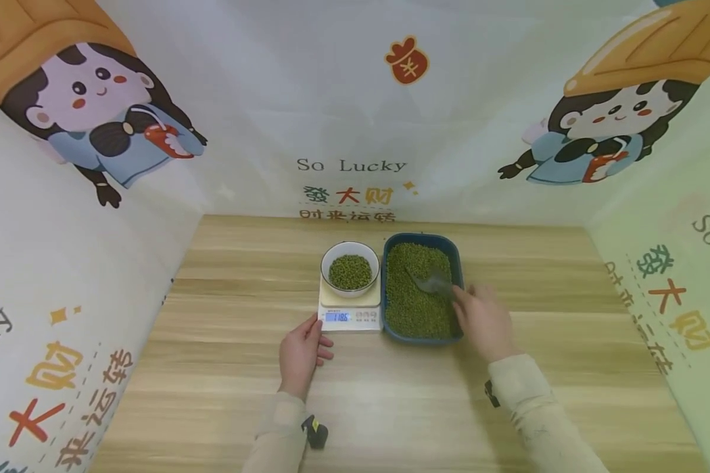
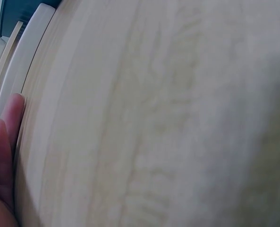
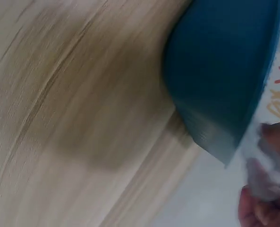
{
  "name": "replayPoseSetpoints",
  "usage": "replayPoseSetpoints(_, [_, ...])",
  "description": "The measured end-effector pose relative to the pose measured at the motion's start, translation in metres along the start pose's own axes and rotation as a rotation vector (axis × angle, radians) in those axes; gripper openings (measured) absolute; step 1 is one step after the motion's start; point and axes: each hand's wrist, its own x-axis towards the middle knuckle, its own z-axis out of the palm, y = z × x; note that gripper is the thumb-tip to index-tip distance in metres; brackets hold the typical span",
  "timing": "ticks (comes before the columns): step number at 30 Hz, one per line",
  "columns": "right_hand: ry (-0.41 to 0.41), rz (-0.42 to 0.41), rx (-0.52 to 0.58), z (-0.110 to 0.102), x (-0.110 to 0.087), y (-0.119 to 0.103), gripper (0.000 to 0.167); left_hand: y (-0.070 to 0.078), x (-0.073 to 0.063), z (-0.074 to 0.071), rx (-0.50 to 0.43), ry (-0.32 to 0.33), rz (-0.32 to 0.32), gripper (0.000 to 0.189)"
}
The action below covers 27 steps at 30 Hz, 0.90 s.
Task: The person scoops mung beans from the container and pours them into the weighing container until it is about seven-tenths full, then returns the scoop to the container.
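Fingers of my right hand [image 1: 486, 322] pinch the handle of a greyish spoon [image 1: 434, 284], blurred by motion, above the green mung beans [image 1: 417, 315] in a dark blue tub [image 1: 423, 340]. In the right wrist view the tub's outer wall [image 3: 215, 71] shows beside the fingers. My left hand [image 1: 302, 351] touches the front left corner of a white kitchen scale [image 1: 355, 322], its fingers fairly straight along the front edge. On the scale's plate stands a white dark-rimmed bowl [image 1: 325, 279] with mung beans inside. The display reads about 118.6.
The scale and tub stand side by side on a wood-grain table [image 1: 231, 295]. A few loose beans lie behind the tub. Printed cloth walls [image 1: 254, 118] enclose the back and both sides.
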Motion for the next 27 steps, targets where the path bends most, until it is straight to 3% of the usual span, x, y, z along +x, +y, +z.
replayPoseSetpoints(12, [0.025, 0.065, -0.07, 0.039, 0.012, -0.026, 0.039, 0.002, 0.0, 0.001, -0.004, 0.003, -0.01, 0.039])
replayPoseSetpoints(19, [0.034, 0.126, -0.08, 0.05, 0.012, -0.027, 0.043, 0.002, 0.002, 0.002, -0.007, 0.019, 0.005, 0.038])
replayPoseSetpoints(27, [0.027, 0.179, 0.004, 0.056, 0.01, -0.023, 0.04, -0.002, 0.001, 0.004, -0.012, 0.019, 0.014, 0.038])
